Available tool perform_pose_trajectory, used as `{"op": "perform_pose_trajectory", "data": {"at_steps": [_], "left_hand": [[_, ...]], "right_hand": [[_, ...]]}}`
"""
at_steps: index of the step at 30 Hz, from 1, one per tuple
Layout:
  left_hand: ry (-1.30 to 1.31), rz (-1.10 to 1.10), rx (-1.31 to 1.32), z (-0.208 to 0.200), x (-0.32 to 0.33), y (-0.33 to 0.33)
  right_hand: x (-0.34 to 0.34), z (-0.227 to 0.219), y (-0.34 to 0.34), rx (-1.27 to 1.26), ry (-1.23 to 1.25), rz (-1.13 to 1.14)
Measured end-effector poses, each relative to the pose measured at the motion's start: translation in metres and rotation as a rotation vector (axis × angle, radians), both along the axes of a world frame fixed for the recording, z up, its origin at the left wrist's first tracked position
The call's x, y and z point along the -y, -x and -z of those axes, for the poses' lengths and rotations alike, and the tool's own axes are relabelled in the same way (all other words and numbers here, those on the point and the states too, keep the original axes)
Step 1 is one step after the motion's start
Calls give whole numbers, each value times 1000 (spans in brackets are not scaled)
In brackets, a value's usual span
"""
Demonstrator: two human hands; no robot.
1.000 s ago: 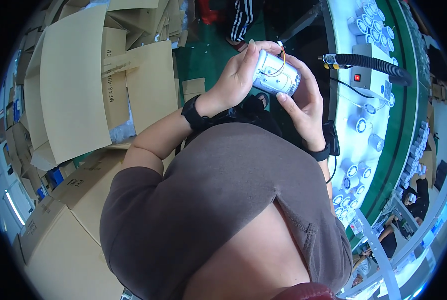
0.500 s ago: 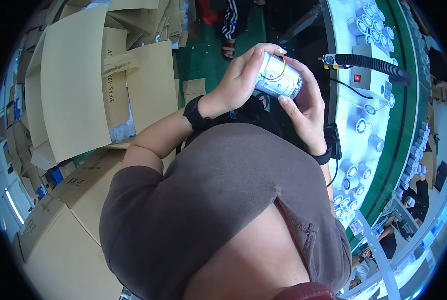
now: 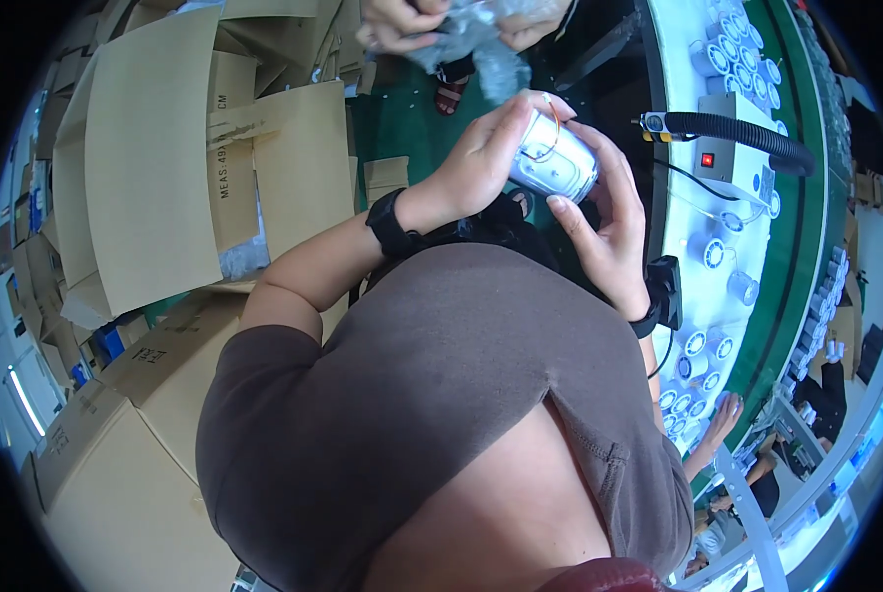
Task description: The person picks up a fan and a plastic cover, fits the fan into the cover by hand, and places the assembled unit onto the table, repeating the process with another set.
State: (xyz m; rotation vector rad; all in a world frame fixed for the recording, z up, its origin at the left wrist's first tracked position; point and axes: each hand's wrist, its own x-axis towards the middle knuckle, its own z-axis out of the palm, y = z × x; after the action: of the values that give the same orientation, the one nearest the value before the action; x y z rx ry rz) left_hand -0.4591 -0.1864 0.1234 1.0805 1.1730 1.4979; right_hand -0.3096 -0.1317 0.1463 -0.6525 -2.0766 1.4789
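Note:
I hold a small white cylindrical part (image 3: 557, 160) in front of my chest, with thin orange wires looping off its top. My left hand (image 3: 481, 158) grips it from the left, fingers curled over its top end. My right hand (image 3: 604, 222) cups it from below and the right, thumb pointing up at its side. A black band sits on each wrist. My brown shirt fills the lower middle of the view.
A white and green curved conveyor (image 3: 757, 247) on the right carries several white cylindrical parts. A black hose tool with a grey switch box (image 3: 723, 148) lies on it. Open cardboard boxes (image 3: 165, 158) stack at left. Another person's hands (image 3: 461, 25) handle plastic wrap at the top.
My hands and the white part have stayed together with only slight turning. Another person's hands with plastic wrap have come into view at the top.

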Motion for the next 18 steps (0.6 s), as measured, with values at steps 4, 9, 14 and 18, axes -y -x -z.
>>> {"op": "perform_pose_trajectory", "data": {"at_steps": [4, 9, 14, 18], "left_hand": [[19, 20, 7, 0, 2, 1], [-19, 33, 55, 0, 15, 13], [-57, -15, 40, 5, 23, 10], [-33, 19, 27, 17, 10, -14]], "right_hand": [[4, 0, 2, -4, 78, 21], [21, 0, 15, 9, 43, 27], [35, 4, 21, -16, -54, 91], [24, 10, -2, -24, -138, 143]]}}
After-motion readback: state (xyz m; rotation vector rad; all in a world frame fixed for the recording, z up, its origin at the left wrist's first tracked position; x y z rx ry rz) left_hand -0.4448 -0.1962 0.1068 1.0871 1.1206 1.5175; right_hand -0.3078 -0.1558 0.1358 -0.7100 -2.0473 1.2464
